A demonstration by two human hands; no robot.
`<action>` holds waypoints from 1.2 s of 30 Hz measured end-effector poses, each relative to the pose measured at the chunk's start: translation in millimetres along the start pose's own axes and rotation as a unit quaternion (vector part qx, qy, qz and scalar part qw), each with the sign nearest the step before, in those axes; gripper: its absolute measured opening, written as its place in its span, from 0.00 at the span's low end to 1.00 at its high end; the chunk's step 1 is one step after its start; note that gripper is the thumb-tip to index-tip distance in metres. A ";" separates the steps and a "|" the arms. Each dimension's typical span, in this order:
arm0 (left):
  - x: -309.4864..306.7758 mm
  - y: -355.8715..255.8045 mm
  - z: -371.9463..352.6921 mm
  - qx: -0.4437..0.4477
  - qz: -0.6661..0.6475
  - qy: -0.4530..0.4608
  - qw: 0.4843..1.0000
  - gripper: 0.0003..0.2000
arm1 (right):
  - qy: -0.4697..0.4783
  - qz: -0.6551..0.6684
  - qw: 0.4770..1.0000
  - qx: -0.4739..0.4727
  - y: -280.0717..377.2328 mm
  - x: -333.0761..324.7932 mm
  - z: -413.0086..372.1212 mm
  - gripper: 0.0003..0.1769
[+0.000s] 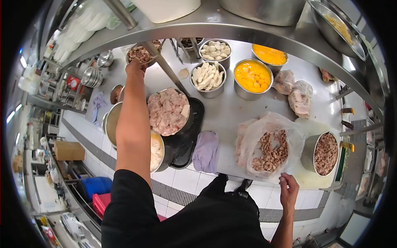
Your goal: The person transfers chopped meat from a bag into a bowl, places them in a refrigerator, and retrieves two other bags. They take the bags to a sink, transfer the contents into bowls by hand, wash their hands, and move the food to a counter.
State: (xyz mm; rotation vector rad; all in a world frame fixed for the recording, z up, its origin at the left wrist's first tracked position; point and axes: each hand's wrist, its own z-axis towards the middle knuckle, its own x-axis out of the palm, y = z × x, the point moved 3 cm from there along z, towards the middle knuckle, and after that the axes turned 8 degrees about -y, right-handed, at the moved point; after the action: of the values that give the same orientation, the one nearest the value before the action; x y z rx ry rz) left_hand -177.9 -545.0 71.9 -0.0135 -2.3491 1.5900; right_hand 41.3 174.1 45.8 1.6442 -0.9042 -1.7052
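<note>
Chopped meat (138,53) is in the bowl (151,63) far left of the purple cloth (206,152). Our left hand (136,68) is at it; fingers hidden, can't tell if gripping. Our right hand (289,188), right of the cloth near the plastic bag (295,144), is loosely half-open, nothing visible in it. Step looks like reaching into the bowl; next move calls for wrist clearance from the shelf post (167,70), we think.
</note>
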 end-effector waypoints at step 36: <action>-157.9 91.9 -400.5 -0.024 0.007 0.158 0.987 0.26 | 0.049 0.080 0.991 -0.100 -63.7 -20.6 10.9 0.09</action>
State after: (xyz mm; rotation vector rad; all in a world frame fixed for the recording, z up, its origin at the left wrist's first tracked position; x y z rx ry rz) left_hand 59.6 -174.7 86.1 -0.2720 -2.1431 1.4183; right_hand 34.1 229.0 6.7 1.4689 -0.7703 -1.5384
